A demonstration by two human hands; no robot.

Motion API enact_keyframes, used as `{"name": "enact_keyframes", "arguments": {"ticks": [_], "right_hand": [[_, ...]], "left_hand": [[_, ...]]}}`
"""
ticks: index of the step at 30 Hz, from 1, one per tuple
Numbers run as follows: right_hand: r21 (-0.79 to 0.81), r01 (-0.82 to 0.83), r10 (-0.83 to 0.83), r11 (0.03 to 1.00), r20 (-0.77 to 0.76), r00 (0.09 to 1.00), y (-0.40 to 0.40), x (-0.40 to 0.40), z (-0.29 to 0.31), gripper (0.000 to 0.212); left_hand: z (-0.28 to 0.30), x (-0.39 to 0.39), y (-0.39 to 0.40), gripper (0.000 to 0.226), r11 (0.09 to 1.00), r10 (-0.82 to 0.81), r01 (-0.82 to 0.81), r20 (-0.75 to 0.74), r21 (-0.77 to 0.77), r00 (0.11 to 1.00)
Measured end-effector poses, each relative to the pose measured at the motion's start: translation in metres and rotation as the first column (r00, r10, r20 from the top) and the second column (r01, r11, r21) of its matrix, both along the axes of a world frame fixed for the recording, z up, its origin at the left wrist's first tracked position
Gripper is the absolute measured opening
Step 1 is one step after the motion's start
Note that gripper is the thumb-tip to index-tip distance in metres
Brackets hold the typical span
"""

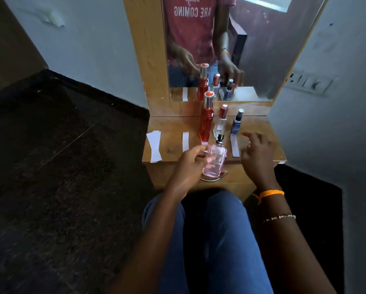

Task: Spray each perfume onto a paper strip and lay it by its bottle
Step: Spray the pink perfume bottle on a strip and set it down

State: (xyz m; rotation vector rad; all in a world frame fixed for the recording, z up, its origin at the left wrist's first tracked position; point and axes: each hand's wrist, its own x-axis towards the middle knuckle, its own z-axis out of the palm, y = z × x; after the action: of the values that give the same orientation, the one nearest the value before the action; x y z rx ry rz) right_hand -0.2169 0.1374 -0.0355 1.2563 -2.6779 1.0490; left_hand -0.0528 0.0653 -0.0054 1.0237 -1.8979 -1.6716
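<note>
Sitting low against a pale wall: a small wooden dressing table (pixel 262 132), mirror (pixel 252 60) rising behind its top. Serving as landmark for everything below: the tall red bottle (pixel 206 122), standing upright near the middle of the table top.

Lying well left of the tall red bottle, at the table's left edge: a loose stack of paper strips (pixel 154 146), partly overhanging. Lying between that stack and the tall red bottle: a single strip (pixel 185 141), flat on the wood. Peeking out at the foot of the tall red bottle: another white strip end (pixel 204 143).

Gripping a pink bottle (pixel 215 161) in front of the tall red bottle, toward the table's near edge: the left hand (pixel 191 164), fingers wrapping the glass from the left, black spray head pointing away from the person, bottle tilting slightly and blurring. Hovering to the right of the tall red bottle and near the table's front: the right hand (pixel 256 152), fingers spread and loosely curling, holding nothing, an orange band on its wrist.

Standing just right of the tall red bottle: a clear bottle with a red cap (pixel 221 122). Standing farther right: a small blue bottle (pixel 236 123), a paper strip (pixel 234 146) lying in front of it.
</note>
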Motion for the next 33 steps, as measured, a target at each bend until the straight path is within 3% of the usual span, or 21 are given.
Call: {"name": "enact_keyframes", "arguments": {"ticks": [3,6,9,18,25,27,28,30,33], "right_hand": [[0.024,-0.014,0.012,1.0,0.087,0.996,0.002,-0.01,0.002,0.021],[-0.216,-0.102,0.152,0.971,0.226,0.962,0.005,0.002,0.032,0.022],[-0.444,-0.212,0.399,0.871,0.386,0.832,0.01,0.022,0.067,0.025],[-0.18,-0.49,0.521,0.853,0.221,0.825,0.006,0.018,0.091,0.048],[-0.115,-0.507,0.518,0.854,0.277,0.809,0.003,0.022,0.093,0.039],[-0.09,-0.445,0.447,0.891,0.336,0.829,0.002,0.026,0.092,0.019],[-0.068,-0.404,0.403,0.912,0.328,0.854,0.001,0.029,0.091,0.003],[0.042,-0.333,0.327,0.942,0.11,0.939,-0.001,0.034,0.087,0.028],[0.198,-0.225,0.266,0.954,-0.213,0.94,-0.002,0.043,0.089,0.055]], "left_hand": [[0.001,0.001,0.001,0.034,0.999,-0.009,0.009,0.013,-0.036,1.0],[0.003,0.002,0.0,0.033,0.998,0.001,0.0,0.014,-0.069,1.0],[0.004,0.003,0.0,0.034,0.992,-0.006,0.008,0.016,-0.127,1.0],[0.01,0.009,0.003,0.035,0.975,-0.024,0.008,-0.07,-0.222,0.997],[0.009,0.009,0.0,0.034,0.948,0.021,-0.042,-0.07,-0.316,0.997],[0.007,0.008,0.0,0.033,0.933,0.045,-0.068,-0.072,-0.354,0.996],[0.006,0.008,0.0,0.032,0.929,0.047,-0.071,-0.074,-0.363,0.996],[0.004,0.007,0.002,0.033,0.945,0.045,-0.064,-0.068,-0.322,0.997],[0.002,0.01,0.003,0.034,0.971,0.045,-0.057,-0.054,-0.233,0.997]]}}
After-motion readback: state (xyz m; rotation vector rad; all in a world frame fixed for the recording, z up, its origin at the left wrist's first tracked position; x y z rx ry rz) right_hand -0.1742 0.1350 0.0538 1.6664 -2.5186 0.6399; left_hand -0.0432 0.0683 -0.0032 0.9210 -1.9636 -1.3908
